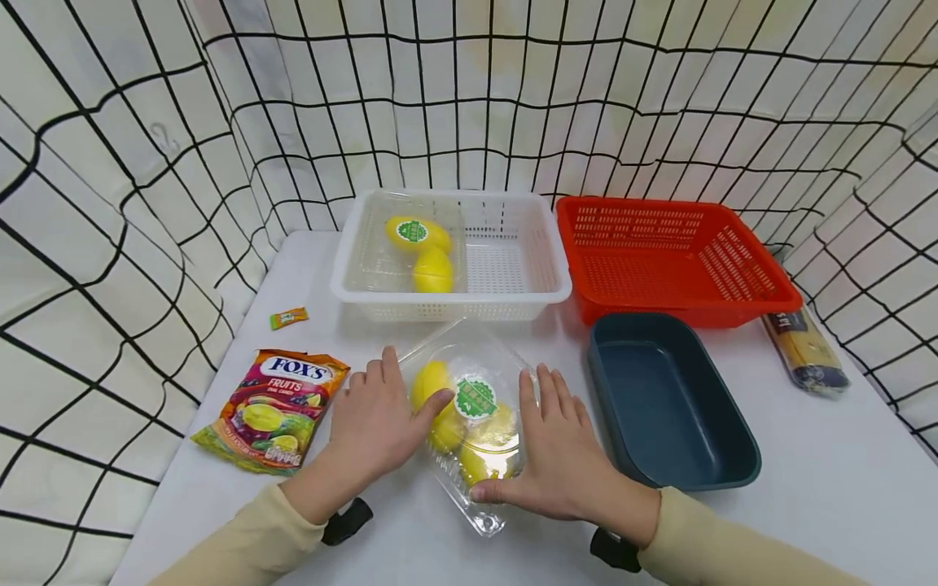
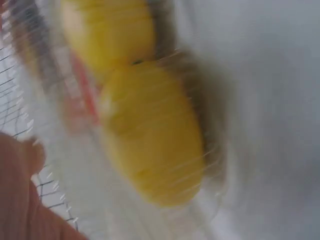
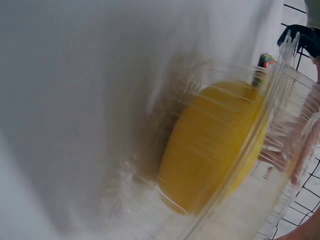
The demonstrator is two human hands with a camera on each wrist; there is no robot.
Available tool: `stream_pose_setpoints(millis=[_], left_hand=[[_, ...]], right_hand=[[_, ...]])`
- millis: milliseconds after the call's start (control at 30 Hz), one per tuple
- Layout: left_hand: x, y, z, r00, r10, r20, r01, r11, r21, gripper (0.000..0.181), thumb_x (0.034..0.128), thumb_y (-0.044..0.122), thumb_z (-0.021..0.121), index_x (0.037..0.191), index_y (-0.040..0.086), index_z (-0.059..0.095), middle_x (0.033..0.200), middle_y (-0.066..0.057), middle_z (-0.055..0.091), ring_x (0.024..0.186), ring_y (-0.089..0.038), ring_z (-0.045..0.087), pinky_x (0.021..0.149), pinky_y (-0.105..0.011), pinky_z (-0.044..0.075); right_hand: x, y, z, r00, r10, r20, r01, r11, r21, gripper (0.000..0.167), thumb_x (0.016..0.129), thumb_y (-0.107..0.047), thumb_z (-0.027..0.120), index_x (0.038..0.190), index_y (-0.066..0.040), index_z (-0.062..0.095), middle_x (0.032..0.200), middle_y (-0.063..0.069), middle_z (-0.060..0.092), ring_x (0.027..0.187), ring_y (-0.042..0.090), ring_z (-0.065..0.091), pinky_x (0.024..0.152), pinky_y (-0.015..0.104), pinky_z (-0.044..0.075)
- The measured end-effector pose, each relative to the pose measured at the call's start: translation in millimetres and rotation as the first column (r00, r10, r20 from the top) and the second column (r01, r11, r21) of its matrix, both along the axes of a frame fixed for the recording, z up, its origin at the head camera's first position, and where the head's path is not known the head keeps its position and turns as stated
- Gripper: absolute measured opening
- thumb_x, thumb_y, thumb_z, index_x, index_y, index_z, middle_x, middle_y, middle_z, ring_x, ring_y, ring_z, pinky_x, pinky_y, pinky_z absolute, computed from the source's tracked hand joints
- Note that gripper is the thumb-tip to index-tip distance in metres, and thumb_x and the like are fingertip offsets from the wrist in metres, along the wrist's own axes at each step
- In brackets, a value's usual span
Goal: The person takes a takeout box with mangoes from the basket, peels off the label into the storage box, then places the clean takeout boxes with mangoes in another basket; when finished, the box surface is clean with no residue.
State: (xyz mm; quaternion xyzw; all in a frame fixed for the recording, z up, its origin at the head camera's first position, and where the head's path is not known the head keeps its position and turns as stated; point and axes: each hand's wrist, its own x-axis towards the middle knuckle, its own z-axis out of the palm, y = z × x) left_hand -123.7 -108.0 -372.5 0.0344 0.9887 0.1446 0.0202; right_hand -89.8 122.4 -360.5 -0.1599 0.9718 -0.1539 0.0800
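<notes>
A clear plastic clamshell box (image 1: 450, 476) with several yellow lemons (image 1: 489, 443) inside and a round green label on its lid lies tilted in angle on the white table. On its left side rests my left hand (image 1: 381, 415), fingers straight, thumb over the lid. My right hand (image 1: 560, 448) lies along the right side, fingers straight, thumb near the front corner. Blurred lemons (image 2: 155, 135) show through the box wall in the left wrist view. A single lemon (image 3: 215, 145) shows through ridged plastic in the right wrist view.
Behind stands a white basket (image 1: 454, 308) holding another lemon box (image 1: 370, 260). A red basket (image 1: 674, 305) and dark blue tub (image 1: 670, 407) stand right, near a yellowish packet (image 1: 809, 350). Left lie a Fox's candy bag (image 1: 274, 411) and small wrapped candy (image 1: 289, 317). Black netting surrounds the table.
</notes>
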Motion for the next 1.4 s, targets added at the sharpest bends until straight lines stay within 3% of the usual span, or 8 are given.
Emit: stream_pose_setpoints(millis=[200, 400, 533, 667, 800, 1100, 1300, 1400], left_hand=[[4.4, -19.2, 21.1, 0.978, -0.171, 0.119, 0.161, 0.983, 0.086, 0.112, 0.0903, 0.071, 0.059, 0.158, -0.010, 0.020, 0.151, -0.036, 0.043, 0.131, -0.055, 0.050, 0.106, -0.065, 0.046], [-7.4, -37.1, 20.1, 0.918, -0.363, 0.159, 0.316, 0.912, 0.261, 0.118, 0.0859, 0.061, 0.073, 0.161, -0.006, 0.012, 0.161, -0.033, 0.028, 0.142, -0.050, 0.042, 0.112, -0.064, 0.042], [-14.9, -43.6, 17.4, 0.896, -0.404, 0.186, 0.327, 0.882, 0.340, 0.124, 0.0826, 0.058, 0.078, 0.162, -0.003, 0.006, 0.167, -0.030, 0.018, 0.148, -0.048, 0.036, 0.115, -0.063, 0.038], [-13.6, -40.3, 14.9, 0.899, -0.389, 0.201, 0.287, 0.871, 0.399, 0.130, 0.0798, 0.055, 0.082, 0.163, -0.002, 0.000, 0.168, -0.029, 0.014, 0.149, -0.046, 0.034, 0.117, -0.063, 0.035], [-5.8, -29.9, 16.8, 0.916, -0.337, 0.217, 0.232, 0.888, 0.396, 0.132, 0.0794, 0.054, 0.083, 0.161, -0.007, -0.001, 0.165, -0.034, 0.016, 0.146, -0.049, 0.037, 0.116, -0.063, 0.038], [11.2, -9.3, 18.4, 0.941, -0.213, 0.261, 0.114, 0.931, 0.348, 0.134, 0.0794, 0.059, 0.080, 0.159, -0.012, -0.002, 0.165, -0.038, 0.010, 0.145, -0.057, 0.033, 0.113, -0.069, 0.037], [7.1, -8.3, 16.6, 0.947, -0.258, 0.192, 0.209, 0.948, 0.239, 0.136, 0.0776, 0.069, 0.075, 0.159, -0.012, 0.003, 0.167, -0.035, 0.004, 0.150, -0.056, 0.024, 0.116, -0.067, 0.034], [-6.1, -14.9, 13.1, 0.924, -0.360, 0.129, 0.337, 0.926, 0.173, 0.136, 0.0751, 0.073, 0.075, 0.160, -0.009, 0.007, 0.169, -0.030, 0.000, 0.156, -0.051, 0.009, 0.121, -0.067, 0.024]], right_hand=[[-13.9, 1.8, 9.3, 0.995, 0.085, 0.050, -0.088, 0.994, 0.066, 0.137, 0.066, -0.079, 0.076, 0.160, 0.005, 0.023, 0.167, 0.030, 0.018, 0.154, 0.053, 0.016, 0.117, 0.073, 0.027], [-35.2, 10.7, 18.1, 0.967, 0.187, 0.176, -0.203, 0.976, 0.082, 0.139, 0.065, -0.075, 0.080, 0.163, 0.001, 0.015, 0.171, 0.024, 0.010, 0.157, 0.048, 0.010, 0.121, 0.071, 0.021], [-51.2, 16.6, 19.8, 0.938, 0.259, 0.230, -0.281, 0.957, 0.071, 0.139, 0.067, -0.068, 0.083, 0.164, -0.003, 0.008, 0.172, 0.021, 0.004, 0.159, 0.044, 0.004, 0.124, 0.069, 0.014], [-64.1, 22.5, 20.3, 0.912, 0.332, 0.243, -0.353, 0.934, 0.049, 0.139, 0.068, -0.063, 0.085, 0.165, -0.009, 0.001, 0.173, 0.018, -0.001, 0.160, 0.042, -0.001, 0.125, 0.067, 0.009], [-68.9, 29.0, 21.7, 0.901, 0.371, 0.226, -0.381, 0.925, 0.002, 0.141, 0.069, -0.059, 0.088, 0.165, -0.010, -0.002, 0.173, 0.017, -0.005, 0.160, 0.042, -0.003, 0.126, 0.066, 0.005], [-62.4, 40.0, 11.0, 0.949, 0.309, 0.063, -0.310, 0.951, 0.009, 0.130, 0.073, -0.069, 0.077, 0.162, 0.003, 0.015, 0.171, 0.024, 0.006, 0.158, 0.046, 0.008, 0.122, 0.068, 0.023], [-68.3, 42.7, 6.9, 0.949, 0.310, 0.055, -0.311, 0.950, 0.016, 0.132, 0.072, -0.069, 0.078, 0.162, 0.004, 0.015, 0.171, 0.024, 0.008, 0.157, 0.046, 0.009, 0.121, 0.067, 0.026], [-73.9, 43.3, 7.4, 0.939, 0.335, 0.071, -0.337, 0.941, 0.019, 0.132, 0.071, -0.068, 0.079, 0.162, 0.003, 0.014, 0.171, 0.023, 0.010, 0.157, 0.045, 0.010, 0.121, 0.066, 0.028]])
